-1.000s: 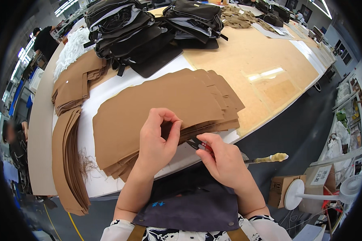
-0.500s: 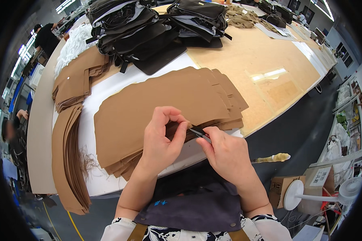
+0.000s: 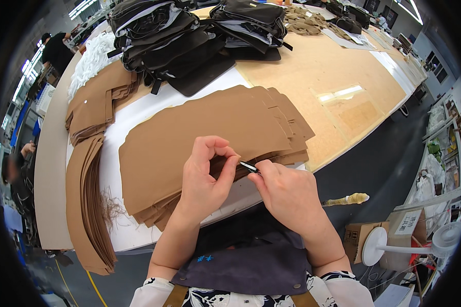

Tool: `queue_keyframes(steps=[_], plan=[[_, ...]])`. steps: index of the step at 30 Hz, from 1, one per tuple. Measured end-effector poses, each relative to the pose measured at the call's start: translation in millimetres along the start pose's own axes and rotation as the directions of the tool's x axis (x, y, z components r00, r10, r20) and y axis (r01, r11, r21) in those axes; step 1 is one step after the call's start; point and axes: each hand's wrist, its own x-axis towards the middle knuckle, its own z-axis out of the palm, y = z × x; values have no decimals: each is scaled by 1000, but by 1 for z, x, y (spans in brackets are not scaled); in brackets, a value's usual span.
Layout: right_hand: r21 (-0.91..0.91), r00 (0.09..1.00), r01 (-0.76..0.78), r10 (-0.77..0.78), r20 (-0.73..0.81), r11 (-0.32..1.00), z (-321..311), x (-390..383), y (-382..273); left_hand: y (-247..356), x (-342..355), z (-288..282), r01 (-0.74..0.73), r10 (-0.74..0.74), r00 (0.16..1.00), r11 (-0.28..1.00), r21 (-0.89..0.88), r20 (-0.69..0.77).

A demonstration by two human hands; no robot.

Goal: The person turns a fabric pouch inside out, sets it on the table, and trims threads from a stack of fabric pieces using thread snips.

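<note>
From where I stand, the left hand (image 3: pixel 207 169) is positioned at the centre of the frame, over the near edge of a stack of flat brown fabric-like panels (image 3: pixel 205 125). Its thumb and forefinger tips are pressed together; anything between them is too small to tell.

The right hand (image 3: pixel 287 192), right of centre, is closed around a small dark-handled cutting tool with a pale metal blade (image 3: pixel 248 167). The blade points toward the left fingertips; contact cannot be confirmed.

Loose brown threads (image 3: pixel 111 209) lie left of the stack, beside a pile of long, curved brown strips (image 3: pixel 84 204) at centre left. Black bags with grey lining (image 3: pixel 171 56) are piled at the top of the frame, right of a heap of white material (image 3: pixel 91 60).
</note>
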Motion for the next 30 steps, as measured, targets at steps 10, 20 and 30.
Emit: queue_keyframes(steps=[10,20,30], plan=[[111,999,-30,28,24,993,-3,-4,8,7,-7,-12,-167,169,986,959,228,12],[419,950,-177,266,-166,891,10,-1,54,16,-100,-128,79,-17,990,887,455,-139],[359,965,-117,192,-180,926,32,8,58,35,-25,-49,-295,303,948,714,634,100]])
